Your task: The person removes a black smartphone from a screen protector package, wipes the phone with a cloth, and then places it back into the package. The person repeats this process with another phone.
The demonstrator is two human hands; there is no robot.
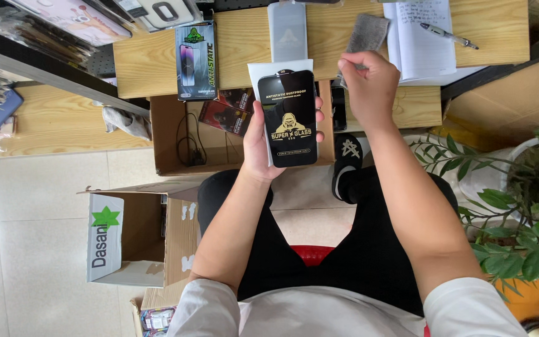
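Observation:
My left hand (pixel 258 142) holds up a black phone-shaped screen protector (pixel 287 117) with gold print, with a white sleeve (pixel 263 67) behind it. My right hand (pixel 369 84) is closed on the lower end of a grey cleaning cloth (pixel 365 34) that hangs above the wooden table (pixel 151 59). Both hands are over an open brown box under the table edge.
A boxed screen protector (pixel 196 59) stands on the table beside a clear plastic sleeve (pixel 287 28). A notebook (pixel 420 37) with a pen (pixel 448 35) lies at the right. An open cardboard box (pixel 135 234) sits on the tiled floor at left, a potted plant (pixel 519 206) at right.

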